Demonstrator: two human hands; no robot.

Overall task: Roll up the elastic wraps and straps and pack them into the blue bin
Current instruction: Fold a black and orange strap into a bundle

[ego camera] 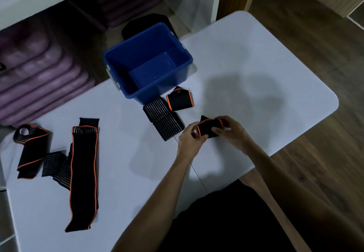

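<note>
**Both hands grip a rolled wrap above the table's near right side**

Nearest the camera, the person's two forearms reach out over the near edge of the white table [246, 58]. The left hand [190, 136] and the right hand [231, 131] meet above the table's near right part, and between them sits a black wrap with orange edging [208, 128], wound into a short roll. The left hand's fingers curl round the roll's left end; the right hand's thumb and fingers pinch its right end. A loose tip of the wrap sticks up just beyond the left hand.

The blue bin [126, 58] stands at the table's far edge, open, its floor bare, well beyond the hands.

A long black strap with orange edging [83, 175] lies flat toward the table's left side, running from mid-table to near the near edge. Left of it, close to the left edge, lies a looped orange-edged wrap [29, 149], and a grey-striped band [56, 166] lies between these two, partly under the long strap.

A folded grey-striped wrap [163, 117] lies just in front of the bin, just left of the hands. A finished orange-edged roll [179, 100] lies beside it, touching the bin's near corner.
</note>
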